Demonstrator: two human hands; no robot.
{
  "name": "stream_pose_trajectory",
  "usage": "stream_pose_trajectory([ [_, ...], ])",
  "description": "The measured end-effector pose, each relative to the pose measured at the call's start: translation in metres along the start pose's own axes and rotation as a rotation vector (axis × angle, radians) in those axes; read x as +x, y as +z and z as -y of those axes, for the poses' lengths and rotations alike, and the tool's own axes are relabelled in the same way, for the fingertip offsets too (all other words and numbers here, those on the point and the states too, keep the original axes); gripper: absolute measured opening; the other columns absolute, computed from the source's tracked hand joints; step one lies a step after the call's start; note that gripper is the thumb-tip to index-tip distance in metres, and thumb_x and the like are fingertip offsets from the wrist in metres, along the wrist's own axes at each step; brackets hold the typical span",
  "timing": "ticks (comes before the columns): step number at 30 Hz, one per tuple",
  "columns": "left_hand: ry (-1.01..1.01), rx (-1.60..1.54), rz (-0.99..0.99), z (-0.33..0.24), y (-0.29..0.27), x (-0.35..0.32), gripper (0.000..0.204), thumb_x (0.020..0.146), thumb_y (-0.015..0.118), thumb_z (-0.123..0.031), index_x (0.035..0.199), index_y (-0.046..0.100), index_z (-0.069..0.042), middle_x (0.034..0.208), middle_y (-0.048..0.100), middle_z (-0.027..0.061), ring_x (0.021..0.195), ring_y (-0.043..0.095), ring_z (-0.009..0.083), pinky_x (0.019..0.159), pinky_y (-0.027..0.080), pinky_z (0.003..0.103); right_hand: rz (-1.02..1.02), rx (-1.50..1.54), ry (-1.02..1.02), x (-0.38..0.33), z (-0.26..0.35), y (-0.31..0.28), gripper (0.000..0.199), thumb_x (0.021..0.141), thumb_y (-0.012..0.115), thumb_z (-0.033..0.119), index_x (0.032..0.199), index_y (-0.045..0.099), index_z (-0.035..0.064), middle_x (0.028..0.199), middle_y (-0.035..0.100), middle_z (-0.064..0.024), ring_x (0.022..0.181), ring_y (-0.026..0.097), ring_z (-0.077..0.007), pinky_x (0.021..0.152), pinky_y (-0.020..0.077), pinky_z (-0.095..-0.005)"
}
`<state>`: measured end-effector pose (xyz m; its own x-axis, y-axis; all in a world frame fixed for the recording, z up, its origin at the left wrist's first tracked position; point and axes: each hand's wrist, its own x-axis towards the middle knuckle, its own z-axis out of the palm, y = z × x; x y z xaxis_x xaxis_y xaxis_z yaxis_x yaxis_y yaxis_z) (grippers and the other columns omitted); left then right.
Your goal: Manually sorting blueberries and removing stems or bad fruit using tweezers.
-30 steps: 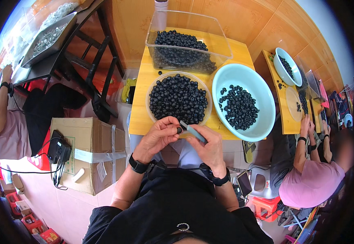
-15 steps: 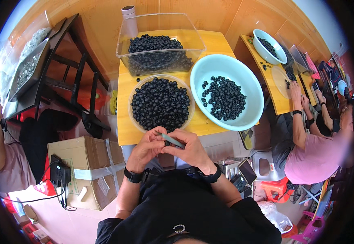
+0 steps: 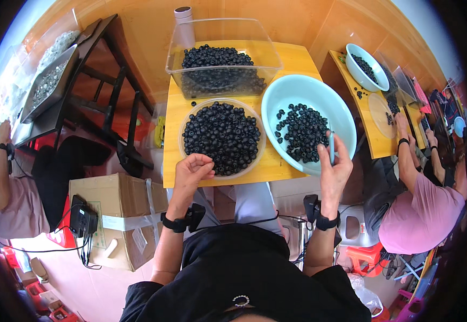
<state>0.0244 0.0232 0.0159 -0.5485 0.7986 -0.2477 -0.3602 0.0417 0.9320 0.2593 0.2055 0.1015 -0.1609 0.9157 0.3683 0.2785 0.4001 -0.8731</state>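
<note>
While the left hand curls its fingers loosely at the near rim of the round clear plastic tray heaped with small black ring-shaped beads, whether its grip holds a bead cannot be told. Right of that tray, the right hand pinches a thin grey rod upright over the near edge of the pale blue plastic basin, which holds more black beads; both stand on the yellow wooden surface, with a clear rectangular tub behind the tray.

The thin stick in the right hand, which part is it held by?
The right hand pinches the thin grey stick by its lower end, upright above the pale blue bowl. The left hand rests its fingers at the round tray of black rings.
</note>
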Motion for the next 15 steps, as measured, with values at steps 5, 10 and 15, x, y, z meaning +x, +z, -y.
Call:
stream_pose_trajectory([
  [5, 0.074, 0.166, 0.047, 0.007, 0.027, 0.012, 0.013, 0.083, 0.065, -0.002, 0.095, 0.065, 0.000, 0.083, 0.067, 0.0052, 0.070, 0.064, 0.0109, 0.064, 0.054, 0.023, 0.140, -0.095, -0.076, -0.034, -0.010, 0.011, 0.021, 0.079, 0.067, 0.002, 0.100, 0.063, -0.0032, 0.072, 0.049, -0.0074, 0.063, 0.046, -0.0155, 0.058, 0.0375, -0.0284],
  [10, 0.432, 0.768, 0.096, 0.013, 0.070, 0.034, 0.020, 0.076, 0.063, 0.000, 0.096, 0.066, -0.001, 0.081, 0.062, 0.0130, 0.070, 0.063, 0.0248, 0.065, 0.051, 0.035, 0.234, -0.040, -0.047, -0.048, -0.004, 0.015, 0.019, 0.079, 0.067, 0.000, 0.097, 0.064, -0.0043, 0.071, 0.052, -0.0081, 0.060, 0.047, -0.0154, 0.056, 0.0378, -0.0279],
  [15, 0.554, 0.927, 0.093, 0.015, 0.090, 0.037, 0.018, 0.077, 0.061, -0.002, 0.093, 0.067, 0.000, 0.085, 0.059, 0.0152, 0.076, 0.060, 0.0344, 0.070, 0.049, 0.039, 0.264, -0.012, -0.039, -0.053, -0.002, 0.013, 0.019, 0.080, 0.067, 0.000, 0.098, 0.064, -0.0053, 0.074, 0.058, -0.0099, 0.060, 0.051, -0.0148, 0.054, 0.0398, -0.0275],
])
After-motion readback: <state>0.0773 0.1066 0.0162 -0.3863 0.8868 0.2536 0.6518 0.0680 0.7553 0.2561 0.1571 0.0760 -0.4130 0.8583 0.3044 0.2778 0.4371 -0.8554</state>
